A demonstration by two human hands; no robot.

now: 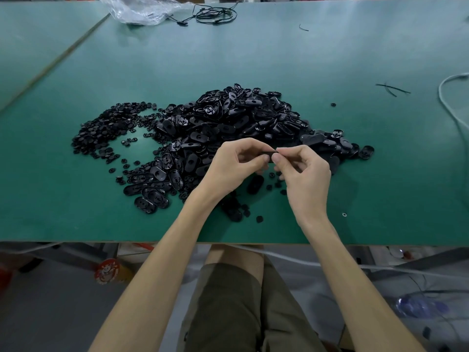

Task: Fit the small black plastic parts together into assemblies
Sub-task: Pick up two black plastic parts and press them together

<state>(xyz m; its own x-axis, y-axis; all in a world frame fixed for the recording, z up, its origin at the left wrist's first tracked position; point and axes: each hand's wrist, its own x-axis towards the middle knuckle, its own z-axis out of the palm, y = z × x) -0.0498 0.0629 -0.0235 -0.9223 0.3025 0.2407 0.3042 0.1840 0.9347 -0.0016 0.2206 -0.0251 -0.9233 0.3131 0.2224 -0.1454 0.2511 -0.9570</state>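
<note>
Over the green desk, left hand and right hand pinched one black oval part, fingers clamped on its ends; behind lay two heaps, ovals and round pieces, uncountable.

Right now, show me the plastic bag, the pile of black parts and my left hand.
plastic bag [142,11]: head view, crumpled middle.
pile of black parts [238,107]: head view, heap top.
left hand [228,166]: head view, back of hand.
</note>
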